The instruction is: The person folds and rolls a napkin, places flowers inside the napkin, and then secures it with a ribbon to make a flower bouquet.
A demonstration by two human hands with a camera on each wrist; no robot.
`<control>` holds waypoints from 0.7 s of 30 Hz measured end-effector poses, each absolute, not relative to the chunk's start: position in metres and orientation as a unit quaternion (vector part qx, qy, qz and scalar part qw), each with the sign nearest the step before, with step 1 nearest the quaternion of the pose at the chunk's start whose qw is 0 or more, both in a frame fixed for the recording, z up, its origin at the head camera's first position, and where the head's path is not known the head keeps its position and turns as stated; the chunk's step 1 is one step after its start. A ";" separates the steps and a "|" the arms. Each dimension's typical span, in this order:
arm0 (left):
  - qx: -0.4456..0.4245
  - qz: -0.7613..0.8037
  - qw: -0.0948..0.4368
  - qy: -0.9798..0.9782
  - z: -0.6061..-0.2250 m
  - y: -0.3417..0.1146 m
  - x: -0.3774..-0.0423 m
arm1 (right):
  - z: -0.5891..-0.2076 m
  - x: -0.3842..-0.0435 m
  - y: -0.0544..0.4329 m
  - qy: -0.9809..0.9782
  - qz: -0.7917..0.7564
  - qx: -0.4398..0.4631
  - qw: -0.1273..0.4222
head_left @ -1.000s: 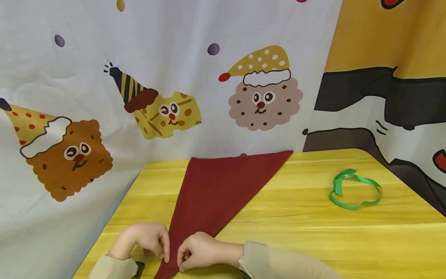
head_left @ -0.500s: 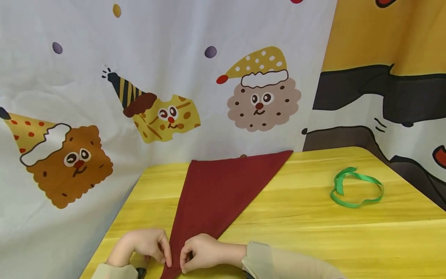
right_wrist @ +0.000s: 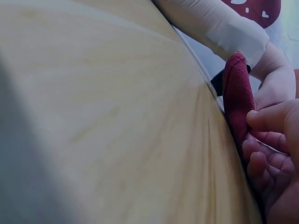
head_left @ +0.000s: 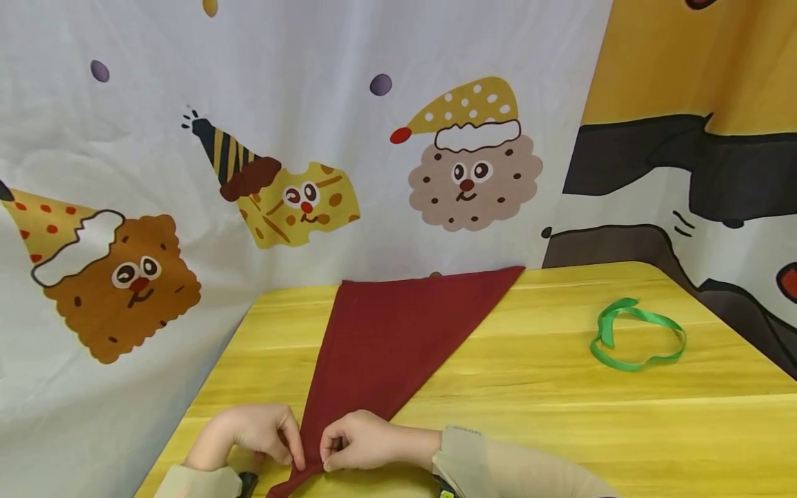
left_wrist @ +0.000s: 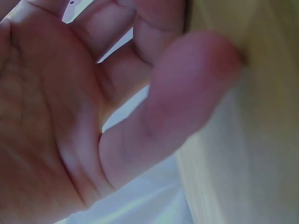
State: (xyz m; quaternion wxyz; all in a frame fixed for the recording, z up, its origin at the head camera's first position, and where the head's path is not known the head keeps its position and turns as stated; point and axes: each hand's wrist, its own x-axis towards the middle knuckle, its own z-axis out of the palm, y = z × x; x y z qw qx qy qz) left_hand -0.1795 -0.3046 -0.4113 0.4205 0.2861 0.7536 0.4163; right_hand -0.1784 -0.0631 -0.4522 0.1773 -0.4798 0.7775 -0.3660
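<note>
Dark-red triangular cloth [head_left: 392, 346], probably light, soft and best held by its edges, lies on a yellow wood-grain desk [head_left: 517, 401]. The right hand [head_left: 361, 439] pinches its near end between closed fingers [head_left: 326, 445]; the left hand [head_left: 261, 429] touches its left edge, grip unclear.

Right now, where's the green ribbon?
In the head view, the green ribbon lies toward the right on the yellow table, to the right of the red cloth.

open passage between red cloth [head_left: 386, 346] and green ribbon [head_left: 605, 333], curtain [head_left: 299, 76] blocking behind
</note>
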 end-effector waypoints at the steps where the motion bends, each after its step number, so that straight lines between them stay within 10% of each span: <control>1: 0.295 0.419 0.423 0.747 -0.411 -0.306 -0.180 | -0.453 -0.179 -0.064 0.772 -0.382 -0.472 0.189; 9: 0.353 0.414 0.430 0.721 -0.410 -0.309 -0.180 | -0.456 -0.184 -0.064 0.715 -0.500 -0.381 0.307; 21: 0.290 0.398 0.427 0.759 -0.407 -0.302 -0.174 | -0.456 -0.185 -0.063 0.696 -0.528 -0.343 0.346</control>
